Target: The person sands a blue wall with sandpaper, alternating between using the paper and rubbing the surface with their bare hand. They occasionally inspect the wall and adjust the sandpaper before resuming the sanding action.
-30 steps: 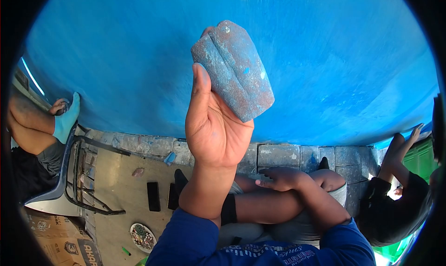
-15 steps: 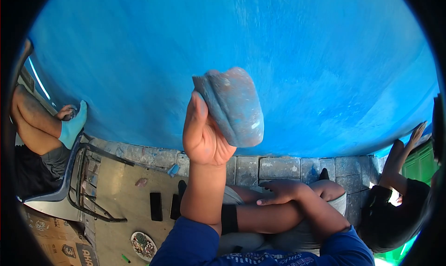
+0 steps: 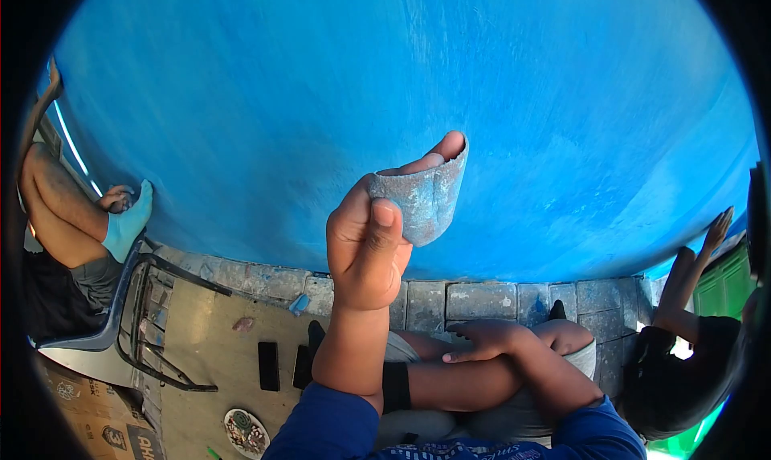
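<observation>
My left hand [image 3: 365,255] is raised in front of the blue wall [image 3: 562,122]. It grips a bent, worn sheet of sandpaper [image 3: 422,199] coated in blue-grey dust. The thumb presses on the near face, and fingertips show behind the sheet's upper edge. A gap between sheet and wall cannot be judged. My right hand [image 3: 486,337] rests over my crossed legs, fingers stretched out and holding nothing.
Two dark phones [image 3: 268,366] and a plate of small bits [image 3: 246,433] lie on the mat [image 3: 201,315]. A chair [image 3: 173,323] and cardboard box [image 3: 104,416] stand left. People sit on both sides, one in a black shirt [image 3: 683,372] reaching toward the wall.
My left hand has turned, and the sandpaper now curls around the fingers with a smaller face showing. The sheet sits slightly lower. My right hand stays on my legs.
</observation>
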The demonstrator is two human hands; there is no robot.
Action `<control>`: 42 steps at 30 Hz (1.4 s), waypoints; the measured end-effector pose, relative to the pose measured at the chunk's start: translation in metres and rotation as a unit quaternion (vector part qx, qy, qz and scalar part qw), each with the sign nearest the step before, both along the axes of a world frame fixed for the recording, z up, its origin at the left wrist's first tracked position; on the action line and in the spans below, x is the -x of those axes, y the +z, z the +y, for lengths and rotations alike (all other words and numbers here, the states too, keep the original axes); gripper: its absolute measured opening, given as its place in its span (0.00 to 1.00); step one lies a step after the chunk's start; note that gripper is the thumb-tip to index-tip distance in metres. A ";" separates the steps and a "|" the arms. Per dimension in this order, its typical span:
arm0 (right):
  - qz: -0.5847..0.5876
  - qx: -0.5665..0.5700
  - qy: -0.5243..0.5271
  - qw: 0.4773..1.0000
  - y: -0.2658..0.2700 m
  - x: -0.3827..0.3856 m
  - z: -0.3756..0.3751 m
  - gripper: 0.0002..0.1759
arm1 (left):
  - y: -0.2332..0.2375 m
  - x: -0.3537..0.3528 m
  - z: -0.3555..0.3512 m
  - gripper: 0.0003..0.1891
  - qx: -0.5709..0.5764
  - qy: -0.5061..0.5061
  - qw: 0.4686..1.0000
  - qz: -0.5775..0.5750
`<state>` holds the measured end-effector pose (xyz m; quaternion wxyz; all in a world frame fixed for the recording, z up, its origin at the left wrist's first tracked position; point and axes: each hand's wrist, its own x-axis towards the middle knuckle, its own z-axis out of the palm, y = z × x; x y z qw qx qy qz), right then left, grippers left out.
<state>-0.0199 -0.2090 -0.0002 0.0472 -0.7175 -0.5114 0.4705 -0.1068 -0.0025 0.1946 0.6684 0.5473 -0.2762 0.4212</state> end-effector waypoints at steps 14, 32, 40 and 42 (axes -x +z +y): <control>-0.014 0.007 -0.012 1.000 0.005 0.004 -0.001 0.59 | -0.100 -0.070 0.061 0.22 -0.302 0.643 0.704 0.001; -0.005 -0.009 -0.026 1.000 0.009 0.005 -0.006 0.56 | -0.094 -0.061 0.089 0.21 -0.152 0.706 0.692 -0.010; -0.014 -0.015 -0.036 0.999 0.013 0.010 0.000 0.54 | -0.109 -0.071 0.095 0.22 -0.137 0.660 0.737 -0.038; -0.016 0.003 -0.023 1.000 0.012 0.012 -0.003 0.54 | -0.100 -0.064 0.089 0.23 -0.098 0.654 0.750 0.006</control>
